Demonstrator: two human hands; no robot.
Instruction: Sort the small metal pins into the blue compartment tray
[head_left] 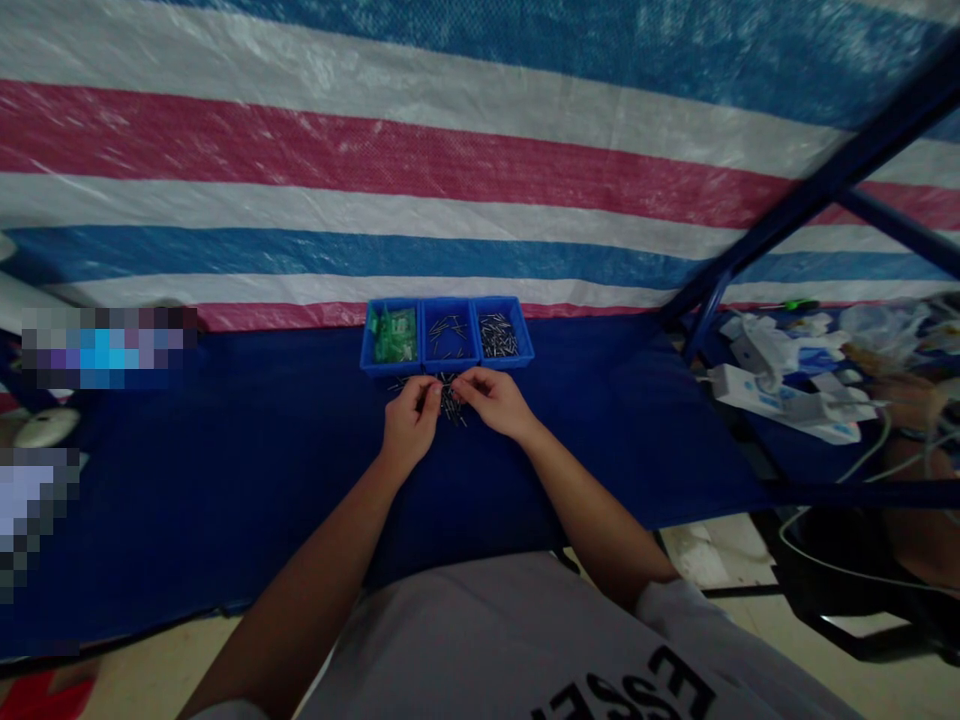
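My left hand (411, 422) and my right hand (496, 402) meet fingertip to fingertip, just in front of the blue bins. Both are closed in a pinch; whatever small piece they hold is too small to make out. Beneath the fingers lies a loose pile of thin black-and-silver pins (453, 408) on the dark blue table cover. Right behind are three joined blue bins. The left bin (367, 350) contains green plastic packets or pieces (396, 335). In the middle bin (450, 361) lie scattered thin pins; many short metallic pins (498, 336) cover the bottom of the right one.
A striped tarpaulin (480, 160) hangs behind the table (262, 480). On the right rise blue frame bars (780, 210), beyond them white power strips (780, 400), cables, plastic bags and another person's arm (911, 405). Blurred-out items and a white mouse-like object (46, 428) sit left.
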